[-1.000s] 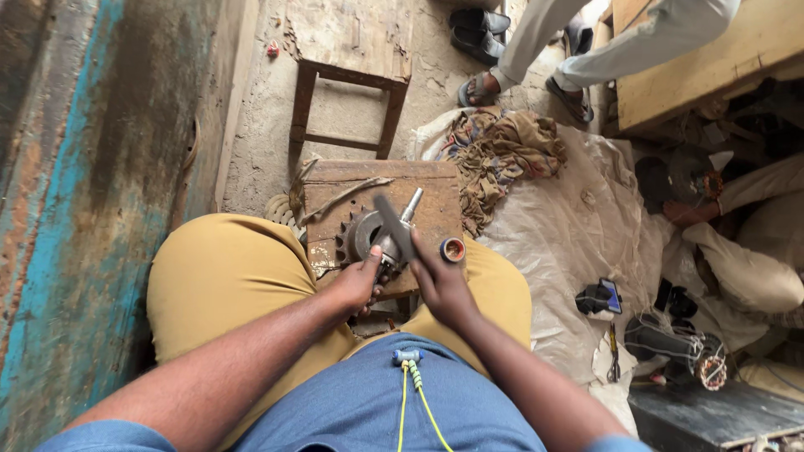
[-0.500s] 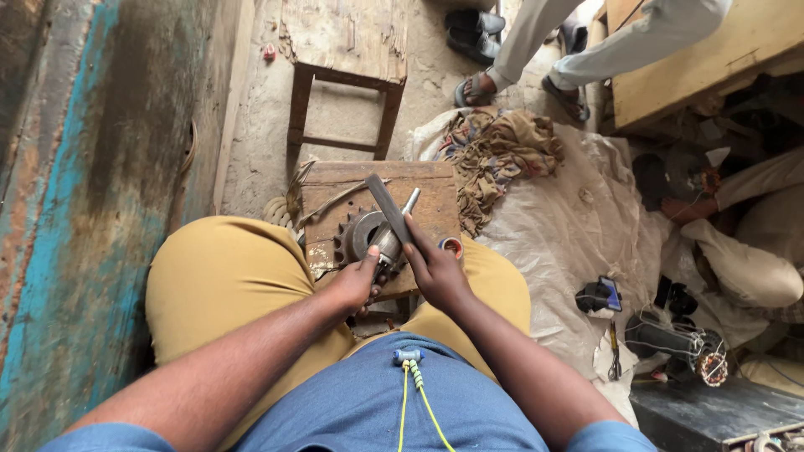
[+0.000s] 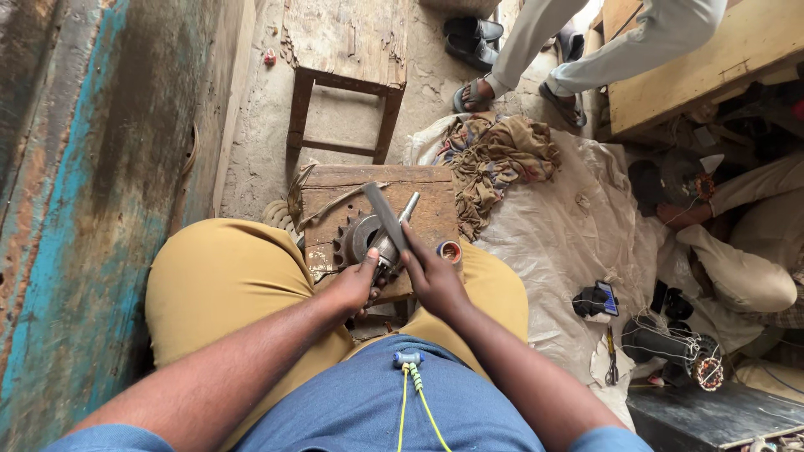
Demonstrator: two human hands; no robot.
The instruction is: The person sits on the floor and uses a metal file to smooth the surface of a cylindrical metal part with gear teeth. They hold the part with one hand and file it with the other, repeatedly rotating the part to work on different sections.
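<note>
One weathered wooden stool upper left, on concrete floor. One small worn wooden desk between knees. On desk: one toothed steel sprocket on metal shaft. Left hand pinched shut on sprocket edge. Right hand closed round one flat grey metal file, slanting across sprocket. One small tape roll just beside right hand. One crumpled cloth farther right.

i see a dark toothed metal sprocket gear lying flat on the small worn wooden block between my knees, a silver steel shaft running through its centre. a flat dark metal file lies tilted across the shaft.
</note>
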